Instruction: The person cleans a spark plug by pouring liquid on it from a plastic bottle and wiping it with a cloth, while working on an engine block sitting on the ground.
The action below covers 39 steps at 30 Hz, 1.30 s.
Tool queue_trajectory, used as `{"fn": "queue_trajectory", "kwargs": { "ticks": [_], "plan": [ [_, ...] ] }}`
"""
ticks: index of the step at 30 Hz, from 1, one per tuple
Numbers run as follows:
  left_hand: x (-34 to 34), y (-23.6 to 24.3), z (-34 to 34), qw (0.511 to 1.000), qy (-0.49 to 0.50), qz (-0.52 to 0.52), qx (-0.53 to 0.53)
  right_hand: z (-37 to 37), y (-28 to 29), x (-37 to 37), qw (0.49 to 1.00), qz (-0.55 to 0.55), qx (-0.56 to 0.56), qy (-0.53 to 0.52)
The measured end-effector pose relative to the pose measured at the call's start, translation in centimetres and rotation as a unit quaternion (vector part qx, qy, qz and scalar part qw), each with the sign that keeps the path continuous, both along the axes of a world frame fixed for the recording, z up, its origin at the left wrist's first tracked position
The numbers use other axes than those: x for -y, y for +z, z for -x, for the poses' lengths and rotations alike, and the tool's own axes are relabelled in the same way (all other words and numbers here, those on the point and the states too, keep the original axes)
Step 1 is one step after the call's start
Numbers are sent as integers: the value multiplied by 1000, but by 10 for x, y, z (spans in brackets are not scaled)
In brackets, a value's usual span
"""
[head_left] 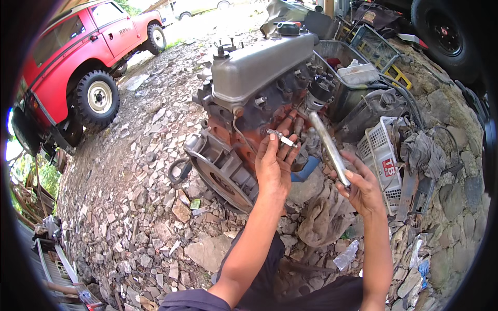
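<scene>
A spark plug (284, 139) with a white insulator is pinched in the fingers of my left hand (275, 171), in front of the engine's side. My right hand (365, 191) grips the lower end of a long silver tubular wrench (329, 148), which tilts up and left toward the engine. Behind both hands an engine (246, 122) rests on the stony ground, its grey valve cover (264, 67) on top. A round black distributor (320, 92) sticks out from its side, near the wrench's upper end.
A white plastic crate (381, 150) with a grey rag (423, 153) stands at the right. Brown cloth (324, 217) lies on the rubble below my hands. A red off-road vehicle (88, 57) is parked at the far left. A large tyre (445, 33) stands at the upper right.
</scene>
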<state>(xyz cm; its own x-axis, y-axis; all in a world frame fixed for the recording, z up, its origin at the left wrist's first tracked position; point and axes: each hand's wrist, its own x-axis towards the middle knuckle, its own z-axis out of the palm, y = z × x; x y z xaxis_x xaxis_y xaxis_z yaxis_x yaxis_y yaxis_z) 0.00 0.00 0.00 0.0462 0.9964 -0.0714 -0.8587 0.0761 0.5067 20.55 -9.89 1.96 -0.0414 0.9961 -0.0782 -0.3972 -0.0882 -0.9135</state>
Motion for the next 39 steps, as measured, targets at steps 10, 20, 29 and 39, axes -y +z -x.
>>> {"fn": "queue_trajectory", "kwargs": {
  "ticks": [10,20,29,39],
  "plan": [
    [12,-29,-15,997,-65,14,-25,6,-42,67,981,92,129,-110],
    [13,-33,-21,995,-87,-12,-51,13,-37,66,977,60,173,-112],
    [15,-33,-23,977,-159,-56,-130,17,-49,58,969,15,197,-146],
    [24,-32,-36,982,-176,-27,-64,30,-67,54,908,-123,333,-222]
  ]
}}
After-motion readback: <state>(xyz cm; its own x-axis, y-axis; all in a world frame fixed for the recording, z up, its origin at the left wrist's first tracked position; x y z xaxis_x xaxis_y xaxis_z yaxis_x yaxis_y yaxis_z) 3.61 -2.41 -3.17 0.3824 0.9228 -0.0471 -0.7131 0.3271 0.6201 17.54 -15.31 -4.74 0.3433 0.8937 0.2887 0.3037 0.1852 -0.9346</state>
